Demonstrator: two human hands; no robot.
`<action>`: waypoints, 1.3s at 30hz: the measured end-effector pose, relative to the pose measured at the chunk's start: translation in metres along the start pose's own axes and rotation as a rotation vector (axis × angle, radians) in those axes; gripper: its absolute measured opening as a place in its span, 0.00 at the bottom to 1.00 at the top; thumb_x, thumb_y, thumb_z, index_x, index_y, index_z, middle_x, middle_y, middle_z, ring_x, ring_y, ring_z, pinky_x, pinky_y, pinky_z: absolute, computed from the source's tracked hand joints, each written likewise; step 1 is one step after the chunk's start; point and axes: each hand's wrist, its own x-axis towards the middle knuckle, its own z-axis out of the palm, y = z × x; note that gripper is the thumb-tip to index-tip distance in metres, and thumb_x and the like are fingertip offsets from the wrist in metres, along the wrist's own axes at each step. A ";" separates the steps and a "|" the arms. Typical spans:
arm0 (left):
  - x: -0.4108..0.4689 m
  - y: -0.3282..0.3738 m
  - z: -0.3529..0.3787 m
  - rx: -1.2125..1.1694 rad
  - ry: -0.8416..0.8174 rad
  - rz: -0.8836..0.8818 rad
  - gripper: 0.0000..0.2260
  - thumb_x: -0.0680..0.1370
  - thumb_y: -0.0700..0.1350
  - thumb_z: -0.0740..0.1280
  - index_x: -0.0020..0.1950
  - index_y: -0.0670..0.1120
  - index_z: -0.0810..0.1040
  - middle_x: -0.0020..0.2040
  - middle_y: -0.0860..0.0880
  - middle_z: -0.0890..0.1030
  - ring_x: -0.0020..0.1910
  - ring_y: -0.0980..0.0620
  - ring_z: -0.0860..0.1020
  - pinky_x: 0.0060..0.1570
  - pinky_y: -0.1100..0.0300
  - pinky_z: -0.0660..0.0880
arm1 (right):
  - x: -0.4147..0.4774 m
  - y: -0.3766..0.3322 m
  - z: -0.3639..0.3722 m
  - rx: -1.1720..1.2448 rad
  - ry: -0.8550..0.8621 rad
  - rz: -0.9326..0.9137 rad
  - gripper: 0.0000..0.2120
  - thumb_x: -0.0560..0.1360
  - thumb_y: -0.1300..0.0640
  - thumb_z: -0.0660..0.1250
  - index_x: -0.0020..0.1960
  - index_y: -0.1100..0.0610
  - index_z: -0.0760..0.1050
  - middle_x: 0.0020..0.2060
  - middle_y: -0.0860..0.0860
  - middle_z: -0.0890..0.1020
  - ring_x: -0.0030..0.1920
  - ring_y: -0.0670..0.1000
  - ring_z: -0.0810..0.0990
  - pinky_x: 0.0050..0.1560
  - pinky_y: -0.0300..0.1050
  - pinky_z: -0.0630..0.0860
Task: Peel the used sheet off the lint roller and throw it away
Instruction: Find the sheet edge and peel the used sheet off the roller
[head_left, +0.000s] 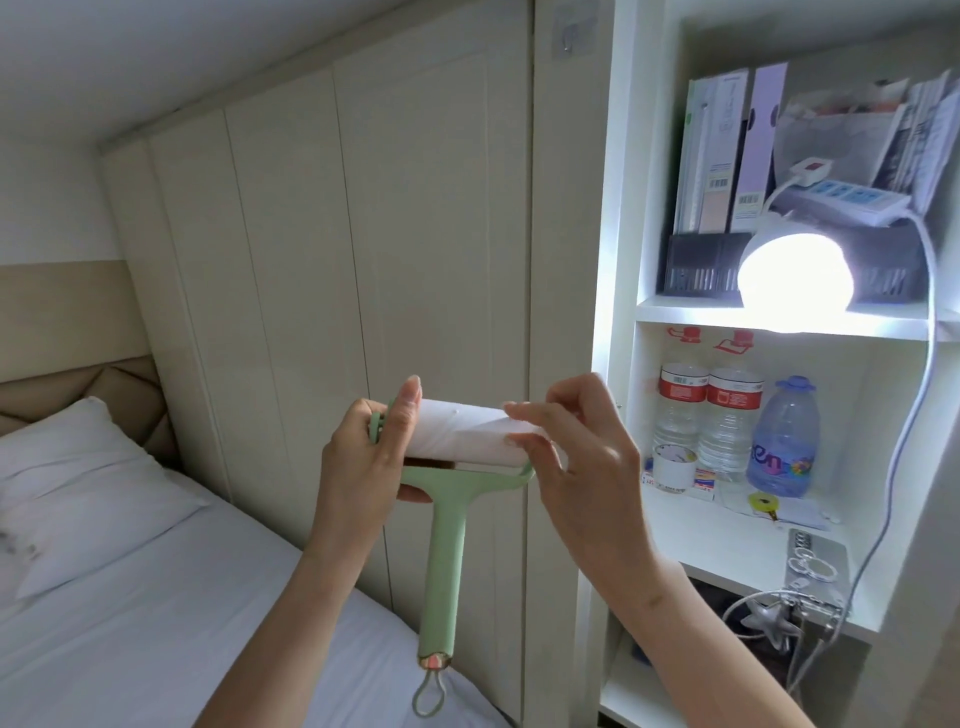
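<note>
I have the lint roller (457, 441) up in the lower middle of the frame, its white roll lying crosswise, long axis running left to right, with the green handle (444, 571) hanging straight down toward the bottom edge. My left hand (363, 457) is wrapped around the left end of the roll, closed on it, forefinger stretched up along the end cap to brace it. My right hand (571, 452) is at the opposite end, fingertips (519, 413) pressed onto the sheet (467, 431) near the right edge, thumb underneath. It looks like a pinch on the paper, though I cannot tell if an edge is actually lifted yet.

So the right hand is the one on the peel, and the left is the anchor. Since the roll lies across, I judge the sheet has to come away around the roll, not along it, toward me or away, while the left hand stops it spinning. I see no bin in view; the bed (130, 597) fills the lower left and the shelves (779, 322) the right.
</note>
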 end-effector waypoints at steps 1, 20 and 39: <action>-0.001 0.001 0.000 -0.007 -0.022 -0.007 0.30 0.66 0.69 0.61 0.39 0.40 0.71 0.33 0.47 0.72 0.31 0.49 0.77 0.32 0.45 0.81 | 0.000 0.000 0.000 0.000 0.001 0.008 0.08 0.67 0.71 0.69 0.44 0.63 0.82 0.40 0.53 0.72 0.38 0.51 0.71 0.42 0.26 0.65; -0.008 -0.017 -0.004 -0.357 -0.596 -0.128 0.15 0.68 0.40 0.71 0.54 0.47 0.81 0.50 0.48 0.86 0.52 0.52 0.83 0.49 0.62 0.79 | 0.003 0.002 0.005 0.190 0.146 0.148 0.08 0.66 0.68 0.72 0.31 0.63 0.75 0.31 0.55 0.74 0.31 0.46 0.69 0.35 0.26 0.65; -0.024 -0.021 0.009 -0.451 -0.552 -0.227 0.19 0.76 0.51 0.60 0.60 0.40 0.76 0.50 0.37 0.85 0.46 0.38 0.84 0.47 0.48 0.81 | 0.004 -0.006 -0.003 0.386 0.083 0.356 0.06 0.69 0.63 0.69 0.39 0.52 0.78 0.38 0.46 0.83 0.36 0.52 0.82 0.36 0.48 0.81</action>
